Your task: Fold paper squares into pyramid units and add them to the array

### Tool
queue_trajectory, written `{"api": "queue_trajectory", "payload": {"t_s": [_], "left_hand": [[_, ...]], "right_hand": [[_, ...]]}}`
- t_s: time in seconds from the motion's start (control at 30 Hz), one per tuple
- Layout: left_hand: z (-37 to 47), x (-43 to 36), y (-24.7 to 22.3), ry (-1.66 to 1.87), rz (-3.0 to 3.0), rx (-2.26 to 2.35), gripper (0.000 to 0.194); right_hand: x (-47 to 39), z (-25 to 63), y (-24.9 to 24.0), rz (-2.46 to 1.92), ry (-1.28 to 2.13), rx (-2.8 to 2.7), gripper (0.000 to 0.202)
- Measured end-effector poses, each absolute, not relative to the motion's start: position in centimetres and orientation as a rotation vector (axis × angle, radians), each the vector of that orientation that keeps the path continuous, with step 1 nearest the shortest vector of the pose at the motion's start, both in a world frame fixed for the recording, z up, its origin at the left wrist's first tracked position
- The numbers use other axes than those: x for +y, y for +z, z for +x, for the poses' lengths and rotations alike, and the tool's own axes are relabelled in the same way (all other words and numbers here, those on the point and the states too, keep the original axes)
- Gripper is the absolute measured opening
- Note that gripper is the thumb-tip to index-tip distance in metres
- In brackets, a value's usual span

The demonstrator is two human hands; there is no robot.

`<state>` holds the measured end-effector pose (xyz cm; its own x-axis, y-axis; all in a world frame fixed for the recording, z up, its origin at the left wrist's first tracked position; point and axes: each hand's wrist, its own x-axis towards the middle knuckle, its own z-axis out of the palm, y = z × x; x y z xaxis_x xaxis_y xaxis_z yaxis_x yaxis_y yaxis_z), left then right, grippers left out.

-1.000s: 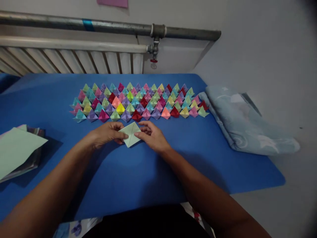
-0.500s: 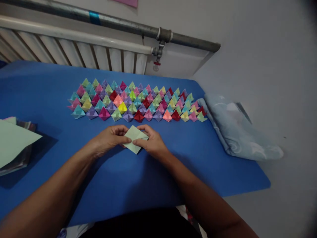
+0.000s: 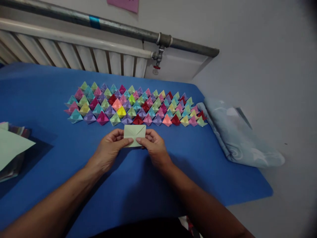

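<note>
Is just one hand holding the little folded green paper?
No, the left hand and the right hand both grip the folded green paper, one at each side.

- I have the pale green paper [image 3: 134,132] pinched between left hand [image 3: 109,145] and right hand [image 3: 156,145], both thumbs along its near edge.
- I see a slanting crease at its upper right.
- Just beyond it, I count several rows of multicoloured boats [image 3: 136,106] on the blue desk [image 3: 104,198].
- Far left, my view cuts off a stack [image 3: 12,145] topped with green.
- On the right I see a folded cloth [image 3: 237,135].
- Behind the desk I make out a radiator [image 3: 86,58] and a pipe [image 3: 128,31].
</note>
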<state>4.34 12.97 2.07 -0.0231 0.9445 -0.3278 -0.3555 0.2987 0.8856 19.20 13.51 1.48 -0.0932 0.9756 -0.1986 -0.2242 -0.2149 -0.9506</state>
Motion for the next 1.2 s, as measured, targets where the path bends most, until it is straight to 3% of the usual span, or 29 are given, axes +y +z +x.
{"api": "queue_trajectory", "payload": {"t_s": [0.27, 0.47, 0.63, 1.03, 1.2], "left_hand": [[4.4, 12.5, 1.6, 1.056, 0.734, 1.097, 0.034], [3.2, 13.1, 2.4, 0.938, 0.906, 1.203, 0.018], [2.4, 13.3, 3.2, 0.877, 1.03, 1.292, 0.027], [1.3, 13.8, 2.9, 0.716, 1.434, 1.223, 0.028], [1.0, 13.7, 2.6, 0.8, 1.789, 1.202, 0.023]], "right_hand": [[13.6, 19.6, 1.5, -1.151, 1.591, -1.008, 0.032], [13.5, 19.7, 1.6, -1.201, 1.555, -1.064, 0.03], [13.5, 19.8, 1.7, -1.2, 1.574, -1.093, 0.027], [13.7, 20.4, 1.4, -1.179, 1.592, -1.34, 0.021], [13.7, 21.0, 1.3, -1.24, 1.301, -1.69, 0.013]]}}
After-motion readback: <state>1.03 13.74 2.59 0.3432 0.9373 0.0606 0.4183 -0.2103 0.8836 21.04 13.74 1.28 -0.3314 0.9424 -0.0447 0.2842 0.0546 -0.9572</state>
